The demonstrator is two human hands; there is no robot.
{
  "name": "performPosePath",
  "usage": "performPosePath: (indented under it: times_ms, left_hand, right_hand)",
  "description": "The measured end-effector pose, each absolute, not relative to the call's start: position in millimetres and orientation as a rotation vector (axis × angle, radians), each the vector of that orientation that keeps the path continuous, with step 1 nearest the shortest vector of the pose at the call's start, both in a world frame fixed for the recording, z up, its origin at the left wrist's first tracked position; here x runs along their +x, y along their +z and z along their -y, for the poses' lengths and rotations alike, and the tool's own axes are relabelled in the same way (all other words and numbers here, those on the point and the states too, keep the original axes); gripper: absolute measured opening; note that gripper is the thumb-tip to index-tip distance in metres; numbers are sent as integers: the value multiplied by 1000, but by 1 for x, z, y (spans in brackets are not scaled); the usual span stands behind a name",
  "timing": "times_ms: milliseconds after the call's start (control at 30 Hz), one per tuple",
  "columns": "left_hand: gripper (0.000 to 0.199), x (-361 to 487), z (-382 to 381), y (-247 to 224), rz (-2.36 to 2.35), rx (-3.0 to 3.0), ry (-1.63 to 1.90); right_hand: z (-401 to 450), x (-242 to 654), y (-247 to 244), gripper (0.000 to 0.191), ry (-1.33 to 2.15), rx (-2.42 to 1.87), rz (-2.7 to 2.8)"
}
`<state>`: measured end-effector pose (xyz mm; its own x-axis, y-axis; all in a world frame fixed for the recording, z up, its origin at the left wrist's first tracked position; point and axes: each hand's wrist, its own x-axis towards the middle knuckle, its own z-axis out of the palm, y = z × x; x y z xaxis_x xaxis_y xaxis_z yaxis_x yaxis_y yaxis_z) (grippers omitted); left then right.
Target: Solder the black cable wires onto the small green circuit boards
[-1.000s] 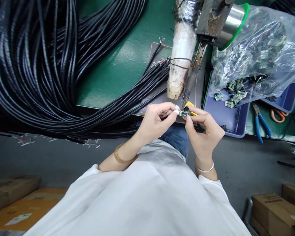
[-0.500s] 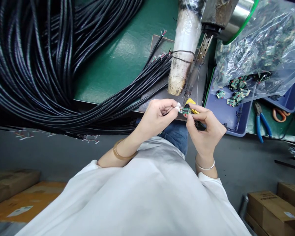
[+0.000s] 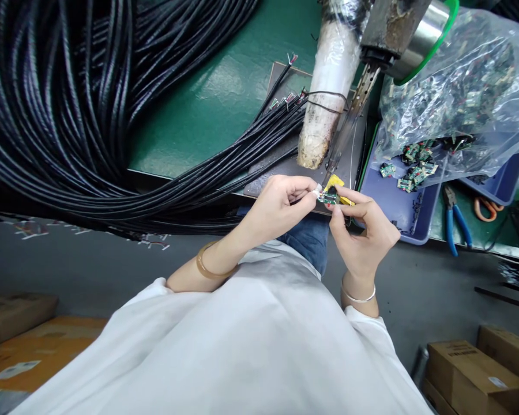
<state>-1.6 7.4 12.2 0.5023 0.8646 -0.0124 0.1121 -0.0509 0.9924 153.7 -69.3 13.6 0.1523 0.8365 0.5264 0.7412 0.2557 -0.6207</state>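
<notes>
My right hand (image 3: 363,230) pinches a small green circuit board (image 3: 330,197) between thumb and fingertips. My left hand (image 3: 285,202) is closed at the board's left end, its thumb and forefinger pressed on a small white piece (image 3: 317,191) with fine wires at the board. The slim metal tip of a soldering iron (image 3: 338,147) points down just above the board. A yellow object (image 3: 334,183) lies behind the board, partly hidden by my right fingers. Left of the iron hangs a white wrapped tube (image 3: 324,98) with a stained end.
Black cables (image 3: 190,184) cover the left of the green table (image 3: 216,86), their stripped ends beside the tube. On the right are a blue tray (image 3: 376,178) with boards, a plastic bag (image 3: 462,86) of boards, pliers (image 3: 457,222) and orange-handled scissors (image 3: 486,208). Cardboard boxes (image 3: 476,369) stand below.
The view has shifted slightly. Both hands keep their hold, and the board sits a little lower and farther from the iron's tip, showing more of the yellow object.
</notes>
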Motion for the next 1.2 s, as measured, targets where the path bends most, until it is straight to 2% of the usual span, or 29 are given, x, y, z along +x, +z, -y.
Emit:
performPosePath:
  times_ms: [333, 700, 800, 900, 967, 1033, 1100, 1200]
  left_hand:
    - [20, -3, -6, 13, -902, 1524, 812]
    - [19, -4, 0, 5, -872, 1558, 707]
    - [13, -9, 3, 3, -878, 1484, 701]
    - [22, -16, 4, 2, -827, 1429, 606]
    - [27, -20, 5, 3, -765, 1467, 558]
    - [21, -24, 6, 3, -718, 1584, 575]
    - [13, -26, 8, 3, -681, 1764, 634]
    - [14, -28, 14, 1, -610, 2059, 675]
  right_hand:
    - [65, 152, 14, 11, 60, -1465, 1633]
    - [72, 158, 5, 14, 49, -1450, 1643]
    - [73, 155, 2, 13, 92, -1450, 1552]
    - [78, 155, 4, 8, 180, -1399, 1325]
    - [85, 156, 12, 6, 122, -1283, 1201]
    - [94, 159, 25, 4, 25, -1248, 1175]
    - [102, 163, 38, 5, 84, -1461, 1289]
    - [103, 166, 46, 11, 425, -1777, 1652]
